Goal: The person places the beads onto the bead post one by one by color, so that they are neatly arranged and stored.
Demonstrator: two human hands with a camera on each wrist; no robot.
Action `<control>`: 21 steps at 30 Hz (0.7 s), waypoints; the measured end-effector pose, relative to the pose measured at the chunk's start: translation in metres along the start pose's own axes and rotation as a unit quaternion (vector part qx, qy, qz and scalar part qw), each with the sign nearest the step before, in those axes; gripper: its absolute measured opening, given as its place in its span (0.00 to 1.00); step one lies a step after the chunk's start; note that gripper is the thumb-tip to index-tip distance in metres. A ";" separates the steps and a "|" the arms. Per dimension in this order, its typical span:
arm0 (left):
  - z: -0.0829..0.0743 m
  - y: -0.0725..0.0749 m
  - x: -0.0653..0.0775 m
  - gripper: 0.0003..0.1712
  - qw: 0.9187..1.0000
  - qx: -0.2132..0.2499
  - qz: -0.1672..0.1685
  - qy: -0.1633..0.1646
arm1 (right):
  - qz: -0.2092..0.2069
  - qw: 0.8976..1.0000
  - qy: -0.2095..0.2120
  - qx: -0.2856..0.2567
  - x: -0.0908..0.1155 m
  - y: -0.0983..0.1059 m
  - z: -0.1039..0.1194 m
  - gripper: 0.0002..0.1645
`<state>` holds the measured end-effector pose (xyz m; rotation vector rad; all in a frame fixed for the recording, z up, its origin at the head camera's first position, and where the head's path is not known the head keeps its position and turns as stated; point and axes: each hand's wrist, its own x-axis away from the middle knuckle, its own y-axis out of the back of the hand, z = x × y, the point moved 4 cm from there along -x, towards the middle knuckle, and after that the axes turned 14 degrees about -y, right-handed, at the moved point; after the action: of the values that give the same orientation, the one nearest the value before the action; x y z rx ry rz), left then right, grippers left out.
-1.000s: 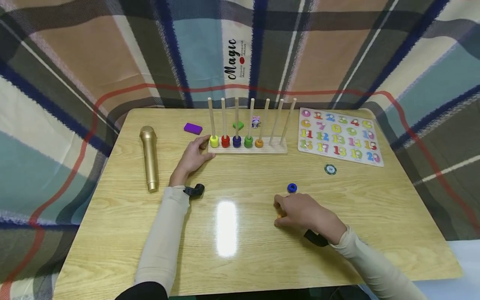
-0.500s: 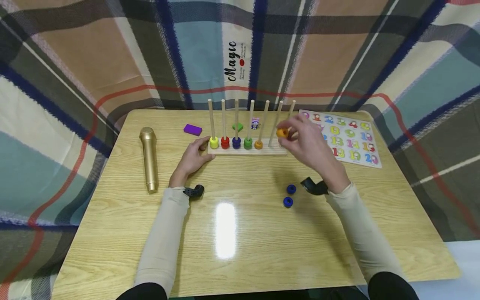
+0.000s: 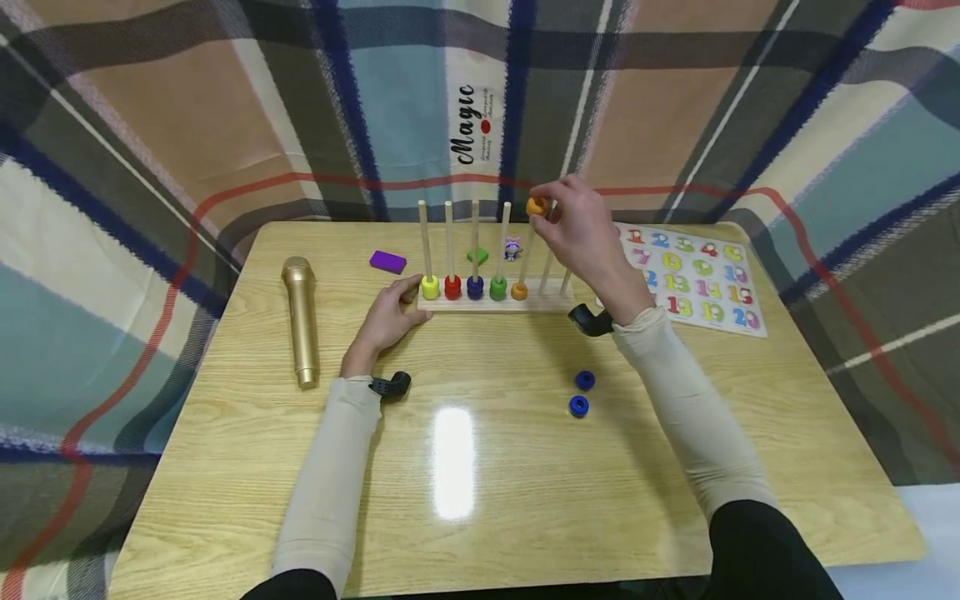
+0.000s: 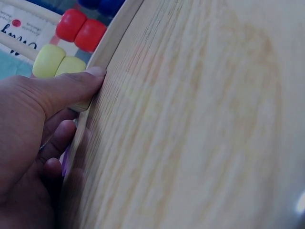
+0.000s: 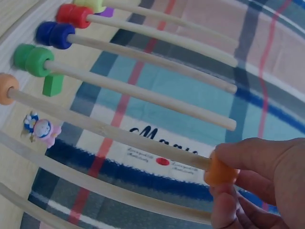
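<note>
My right hand (image 3: 581,229) pinches an orange bead (image 3: 536,206) between thumb and fingers, high at the top of the fifth peg from the left. In the right wrist view that peg's tip meets the orange bead (image 5: 221,171); how deep it sits inside is hidden. The wooden peg stand (image 3: 468,307) carries yellow, red, dark blue, green and orange beads low on its first pegs; the two rightmost pegs are partly behind my hand. My left hand (image 3: 384,321) grips the stand's left end, thumb (image 4: 71,88) along the front edge and fingers curled behind.
Two blue beads (image 3: 581,393) lie on the table right of centre. A gold microphone (image 3: 302,321) lies at left, a purple block (image 3: 387,262) behind the left hand. A green block (image 3: 477,255) and small figurine (image 3: 512,248) are behind the stand; a number board (image 3: 697,283) lies right.
My right hand has picked the orange bead off the table, carried it forward and up, then left to the fifth peg's top. My left hand stays on the stand's end.
</note>
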<state>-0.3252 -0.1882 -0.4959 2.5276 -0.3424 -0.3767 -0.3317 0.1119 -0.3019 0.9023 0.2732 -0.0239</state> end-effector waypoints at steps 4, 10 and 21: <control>0.001 -0.001 0.000 0.44 1.000 0.001 -0.002 -0.003 | 0.016 1.000 0.001 0.017 0.002 -0.005 -0.002 0.22; 0.003 0.002 0.001 0.44 1.000 -0.003 0.000 0.000 | 0.037 0.999 0.002 -0.009 0.014 -0.010 -0.008 0.32; 0.004 -0.001 0.000 0.44 1.000 -0.001 0.005 -0.002 | 0.058 0.995 -0.060 0.050 0.088 -0.026 -0.071 0.24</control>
<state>-0.3264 -0.1893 -0.4998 2.5237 -0.3555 -0.3775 -0.2661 0.1589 -0.3848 1.0111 0.1086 0.0168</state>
